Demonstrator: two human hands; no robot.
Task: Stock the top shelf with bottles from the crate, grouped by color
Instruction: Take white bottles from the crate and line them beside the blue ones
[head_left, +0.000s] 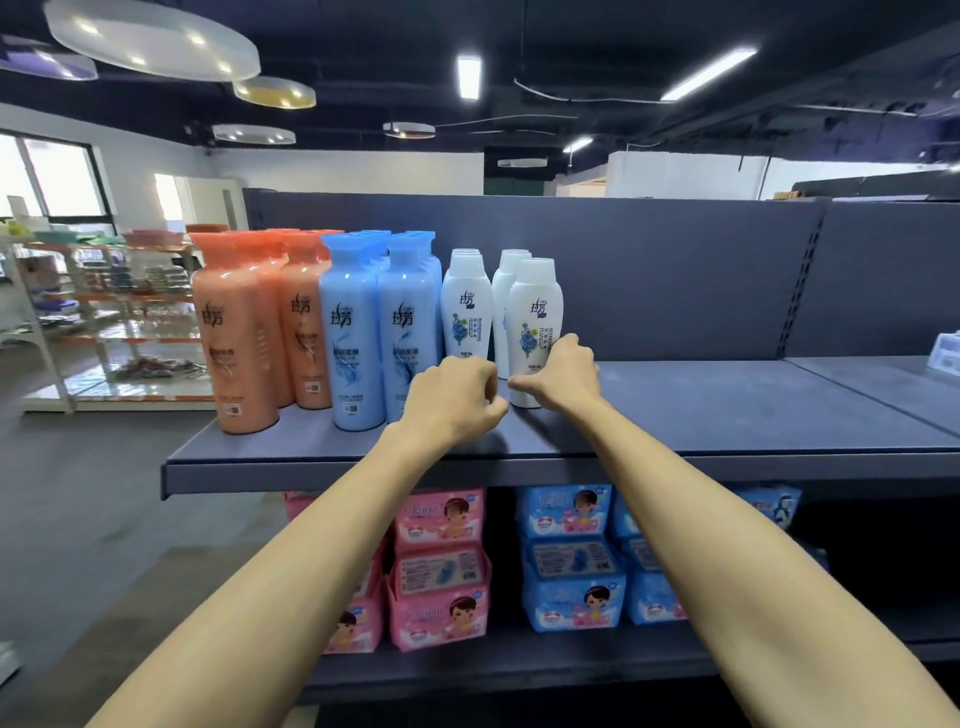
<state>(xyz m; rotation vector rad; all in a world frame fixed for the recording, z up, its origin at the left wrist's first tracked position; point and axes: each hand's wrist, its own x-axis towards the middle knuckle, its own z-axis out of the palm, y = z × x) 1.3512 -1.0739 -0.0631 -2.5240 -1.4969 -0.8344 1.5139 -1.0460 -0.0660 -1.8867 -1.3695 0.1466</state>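
Top shelf (727, 415): flat dark grey-blue metal with a matt surface and a perforated back panel, right-hand stretch bare.

Left of frame: orange bottles (244, 338), tall glossy plastic cylinders with flared flat caps, standing upright in rows.

Just beside them, left of centre: blue bottles (353, 332), same tall shape and caps, pale blue and shiny.

Centre: white bottles (466, 306), shorter and rounder at the shoulder, with smooth white caps and a blue flower print.

Left hand (452, 402): over the shelf's front edge, before the blue and white groups, fingers curled into the palm, holding nothing.

Right hand (566, 371): just right of it, gripping the front white bottle (535, 312) low down, thumb across the base and fingers round the right side. Bottle upright on the shelf, forward of its group.

Lower shelf (519, 670), bottom centre: soft crinkled pink packs (439, 566), then blue packs (571, 566), stacked.
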